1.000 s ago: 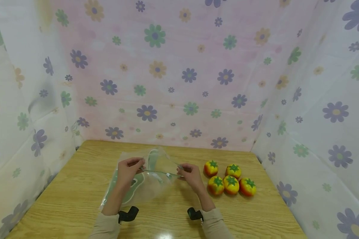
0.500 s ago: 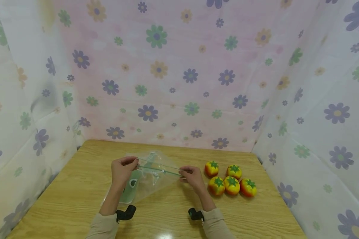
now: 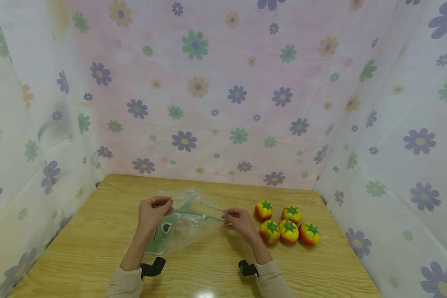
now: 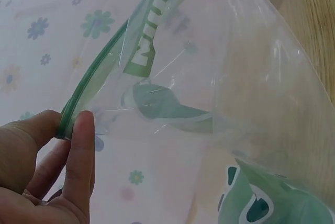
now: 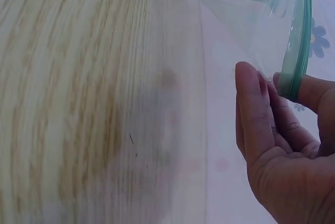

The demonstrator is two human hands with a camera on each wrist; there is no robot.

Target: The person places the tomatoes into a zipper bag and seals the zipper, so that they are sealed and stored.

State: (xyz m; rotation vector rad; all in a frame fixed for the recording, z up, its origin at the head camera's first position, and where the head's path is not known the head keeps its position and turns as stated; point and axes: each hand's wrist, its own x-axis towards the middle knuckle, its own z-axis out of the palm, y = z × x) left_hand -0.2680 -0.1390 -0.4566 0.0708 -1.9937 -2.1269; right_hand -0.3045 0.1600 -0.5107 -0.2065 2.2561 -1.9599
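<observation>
A clear plastic zip bag with green and white print is held by both hands, its mouth facing up. The left hand pinches one end of the mouth; in the left wrist view its thumb and fingers close on the end of the green zip strip. The right hand pinches the opposite end, where the zip strip runs between thumb and fingers. A small white slider sits midway along the strip. The two edges of the mouth stand apart, leaving a gap between the hands.
Several yellow-red round fruits with green leafy tops, including one at the front right, sit on the wooden table to the right of the right hand. Flowered cloth hangs behind and along both sides.
The left hand has moved left, pulling the bag's mouth wider. The mouth drew narrow half a second ago, and its edges now stand further apart. The right hand has hardly moved.
</observation>
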